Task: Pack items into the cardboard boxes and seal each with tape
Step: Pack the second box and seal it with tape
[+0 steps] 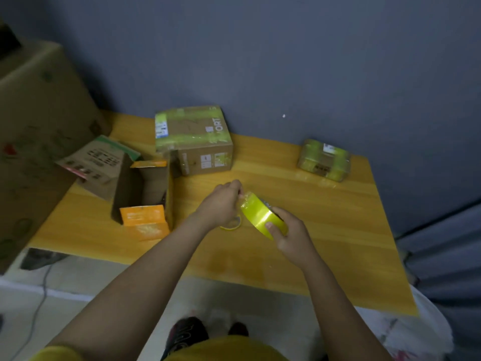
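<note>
Right hand (289, 237) grips a yellow-green roll of packing tape (263, 216) above the orange wooden desk (325, 217). Left hand (221, 204) fingers pinch the roll's top edge. Open brown cardboard box (145, 188) at left; two taped boxes (194, 139) behind.

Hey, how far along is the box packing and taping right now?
Done: the large box by the wall and the small box at the right are wrapped in yellow-green tape. In hand: the right hand holds the tape roll while the left hand pinches at its edge. Left: the open box at the table's left, flaps up, untaped.
</note>
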The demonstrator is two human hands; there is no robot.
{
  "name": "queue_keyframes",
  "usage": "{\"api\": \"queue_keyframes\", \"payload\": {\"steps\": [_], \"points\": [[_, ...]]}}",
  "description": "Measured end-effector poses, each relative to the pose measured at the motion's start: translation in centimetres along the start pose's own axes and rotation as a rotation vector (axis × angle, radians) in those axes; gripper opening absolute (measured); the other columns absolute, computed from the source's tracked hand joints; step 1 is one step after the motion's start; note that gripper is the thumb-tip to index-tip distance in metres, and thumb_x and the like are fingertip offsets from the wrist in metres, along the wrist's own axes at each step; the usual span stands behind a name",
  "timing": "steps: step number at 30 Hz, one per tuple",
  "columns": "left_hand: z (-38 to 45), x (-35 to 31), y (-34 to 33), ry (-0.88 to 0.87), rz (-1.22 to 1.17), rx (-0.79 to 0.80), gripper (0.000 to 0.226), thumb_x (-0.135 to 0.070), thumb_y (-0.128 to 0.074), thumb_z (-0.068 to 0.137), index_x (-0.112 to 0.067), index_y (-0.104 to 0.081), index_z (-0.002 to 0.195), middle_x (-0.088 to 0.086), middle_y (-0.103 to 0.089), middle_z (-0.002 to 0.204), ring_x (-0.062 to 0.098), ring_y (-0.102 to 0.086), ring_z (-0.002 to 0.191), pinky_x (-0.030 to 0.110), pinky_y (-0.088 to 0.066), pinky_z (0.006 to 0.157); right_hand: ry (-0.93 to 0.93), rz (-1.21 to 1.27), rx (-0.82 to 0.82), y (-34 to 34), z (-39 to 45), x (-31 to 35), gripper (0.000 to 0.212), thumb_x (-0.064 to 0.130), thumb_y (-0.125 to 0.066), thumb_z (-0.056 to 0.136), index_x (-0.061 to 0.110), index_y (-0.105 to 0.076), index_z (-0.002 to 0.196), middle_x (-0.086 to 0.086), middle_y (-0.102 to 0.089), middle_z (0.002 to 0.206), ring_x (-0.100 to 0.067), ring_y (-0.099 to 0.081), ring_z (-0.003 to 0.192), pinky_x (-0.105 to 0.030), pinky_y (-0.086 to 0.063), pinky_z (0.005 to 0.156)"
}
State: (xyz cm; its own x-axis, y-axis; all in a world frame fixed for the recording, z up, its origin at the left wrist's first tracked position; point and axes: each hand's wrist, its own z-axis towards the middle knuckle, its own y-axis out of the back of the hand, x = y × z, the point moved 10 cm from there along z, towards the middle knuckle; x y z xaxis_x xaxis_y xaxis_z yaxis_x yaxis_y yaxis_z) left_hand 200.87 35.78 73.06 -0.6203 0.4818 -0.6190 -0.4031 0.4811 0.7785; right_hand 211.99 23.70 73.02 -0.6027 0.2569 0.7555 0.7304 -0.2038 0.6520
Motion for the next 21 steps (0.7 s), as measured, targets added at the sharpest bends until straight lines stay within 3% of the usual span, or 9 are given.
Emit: {"api": "queue_keyframes", "payload": {"steps": [2, 4, 8, 11, 13, 16, 19, 21], "points": [[-0.5, 0.3, 1.1, 0.007, 0.000, 0.050, 0.013, -0.005, -0.046, 0.090, -0.016, -0.043, 0.097, 0.017, -0.057, 0.105, 0.034, -0.050, 0.100, 0.034, -0.032, 0.072, -0.008, 0.002, 0.028, -0.8, 0.4, 1.2, 0.039, 0.021, -0.060, 0.094, 0.010, -0.056, 0.131, -0.002, -0.061, 0.121, -0.015, -0.056, 0.108, -0.025, -0.041, 0.084], [-1.4, 1.4, 2.6, 0.029, -0.027, 0.081, 0.004, -0.013, -0.043, 0.096, -0.016, -0.044, 0.097, 0.016, -0.058, 0.104, 0.033, -0.052, 0.100, 0.036, -0.037, 0.077, 0.015, -0.004, 0.022, -1.8, 0.6, 3.4, 0.035, 0.018, -0.060, 0.094, 0.010, -0.058, 0.129, 0.000, -0.062, 0.112, -0.014, -0.055, 0.099, -0.022, -0.037, 0.076], [-3.3, 3.2, 6.7, 0.013, -0.172, 0.075, 0.016, -0.028, -0.046, 0.100, -0.014, -0.046, 0.091, -0.002, -0.051, 0.078, 0.020, -0.048, 0.076, 0.032, -0.034, 0.063, 0.055, 0.073, -0.074, -3.5, -0.5, 8.0, 0.042, 0.036, -0.056, 0.085, 0.013, -0.063, 0.120, 0.006, -0.067, 0.102, -0.011, -0.061, 0.091, -0.023, -0.044, 0.075], [-4.7, 4.6, 10.1, -0.072, -0.119, 0.060, 0.014, -0.024, -0.050, 0.098, -0.015, -0.045, 0.088, 0.000, -0.053, 0.080, 0.021, -0.049, 0.077, 0.035, -0.039, 0.067, 0.051, 0.141, -0.132, -5.3, -1.3, 11.4, 0.030, 0.038, -0.055, 0.084, 0.024, -0.065, 0.109, 0.009, -0.067, 0.087, -0.005, -0.059, 0.077, -0.019, -0.044, 0.069], [-5.6, 6.4, 11.5, -0.072, -0.066, 0.045, 0.013, -0.025, -0.051, 0.097, -0.016, -0.047, 0.089, 0.001, -0.055, 0.083, 0.022, -0.053, 0.079, 0.038, -0.044, 0.071, 0.030, 0.133, -0.154, -7.2, -1.7, 13.3, 0.017, 0.036, -0.059, 0.089, 0.025, -0.065, 0.100, 0.002, -0.067, 0.080, -0.013, -0.058, 0.071, -0.026, -0.045, 0.066], [-6.8, 9.0, 12.7, -0.084, 0.017, 0.035, 0.012, -0.027, -0.049, 0.098, -0.017, -0.048, 0.091, 0.000, -0.055, 0.080, 0.023, -0.054, 0.077, 0.039, -0.043, 0.064, -0.054, 0.068, -0.181, -10.2, -1.9, 14.6, 0.024, 0.032, -0.060, 0.094, 0.011, -0.067, 0.102, -0.010, -0.068, 0.087, -0.026, -0.061, 0.081, -0.037, -0.047, 0.071], [-8.1, 10.0, 14.3, -0.154, 0.067, 0.022, 0.016, -0.028, -0.047, 0.100, -0.016, -0.047, 0.089, 0.004, -0.053, 0.076, 0.023, -0.050, 0.068, 0.037, -0.036, 0.056, -0.243, -0.138, -0.164, -12.3, -2.5, 14.0, 0.037, 0.043, -0.053, 0.094, 0.010, -0.066, 0.107, -0.017, -0.067, 0.102, -0.034, -0.059, 0.101, -0.037, -0.047, 0.078], [-8.8, 10.1, 14.5, -0.199, 0.133, 0.053, 0.017, -0.029, -0.047, 0.100, -0.015, -0.048, 0.089, 0.006, -0.055, 0.078, 0.022, -0.051, 0.068, 0.037, -0.037, 0.056, -0.360, -0.134, -0.155, -13.8, -3.4, 13.1, 0.037, 0.047, -0.052, 0.093, 0.014, -0.068, 0.099, -0.017, -0.067, 0.103, -0.035, -0.059, 0.104, -0.033, -0.042, 0.074]]}}
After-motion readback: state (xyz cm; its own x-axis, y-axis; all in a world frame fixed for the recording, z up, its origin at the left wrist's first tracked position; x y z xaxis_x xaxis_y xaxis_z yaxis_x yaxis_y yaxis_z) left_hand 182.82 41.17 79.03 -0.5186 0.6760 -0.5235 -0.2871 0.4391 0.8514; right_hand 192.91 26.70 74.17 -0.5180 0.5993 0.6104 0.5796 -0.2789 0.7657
